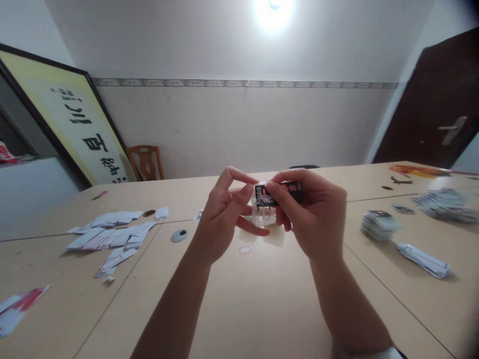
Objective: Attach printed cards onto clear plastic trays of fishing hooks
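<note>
Above the middle of the table, both hands meet at a small clear plastic packet (pixel 259 218). A black printed card (pixel 265 195) with white and red lettering lies against its upper part. My right hand (pixel 314 209) pinches the card and packet, thumb on the front and fingers curled behind. At the left edge, the thumb and index finger of my left hand (pixel 224 214) close on the packet, while its lower fingers reach beneath. The packet's back is hidden by the fingers. Below the hands, a small red-bordered label (pixel 244 250) lies on the table.
White paper slips (pixel 112 237) spread over the table's left side. On the right are a stack of clear packets (pixel 378 225), a white paper bundle (pixel 424 260) and a larger packet pile (pixel 445 204). A grey round cap (pixel 179 235) sits left of centre. A wooden chair (pixel 145 162) stands behind.
</note>
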Demonstrator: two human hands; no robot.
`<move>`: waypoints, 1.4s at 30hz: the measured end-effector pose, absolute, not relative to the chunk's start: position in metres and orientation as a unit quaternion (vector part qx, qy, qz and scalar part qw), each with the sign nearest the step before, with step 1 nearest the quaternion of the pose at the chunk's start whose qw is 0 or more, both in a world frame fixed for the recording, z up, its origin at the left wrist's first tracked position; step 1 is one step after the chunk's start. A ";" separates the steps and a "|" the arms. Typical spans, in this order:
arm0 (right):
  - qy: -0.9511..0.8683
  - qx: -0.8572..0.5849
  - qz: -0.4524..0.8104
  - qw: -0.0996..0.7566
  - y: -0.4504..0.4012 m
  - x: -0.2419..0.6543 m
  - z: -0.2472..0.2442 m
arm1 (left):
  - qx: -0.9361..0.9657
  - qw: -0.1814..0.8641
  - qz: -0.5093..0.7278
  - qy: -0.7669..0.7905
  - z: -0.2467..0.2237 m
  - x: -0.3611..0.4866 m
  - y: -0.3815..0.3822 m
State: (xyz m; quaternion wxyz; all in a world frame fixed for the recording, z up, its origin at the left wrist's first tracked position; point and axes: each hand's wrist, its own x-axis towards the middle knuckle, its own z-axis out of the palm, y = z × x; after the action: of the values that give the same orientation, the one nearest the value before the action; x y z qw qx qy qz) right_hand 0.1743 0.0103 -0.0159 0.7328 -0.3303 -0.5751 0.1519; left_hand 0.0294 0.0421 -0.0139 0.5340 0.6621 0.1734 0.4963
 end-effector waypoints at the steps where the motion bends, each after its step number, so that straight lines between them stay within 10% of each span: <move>1: -0.577 -0.332 0.151 0.731 0.010 0.174 -0.016 | 0.663 0.534 0.496 0.173 -0.014 0.029 0.042; 42: -0.573 -0.340 0.155 0.729 0.009 0.173 -0.015 | 0.656 0.524 0.510 0.188 -0.012 0.033 0.038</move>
State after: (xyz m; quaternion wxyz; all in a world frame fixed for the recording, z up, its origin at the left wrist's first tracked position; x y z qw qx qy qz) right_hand 0.1734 0.0088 -0.0149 0.7294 -0.3396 -0.5733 0.1547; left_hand 0.0325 0.0377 -0.0116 0.5237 0.6558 0.1878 0.5103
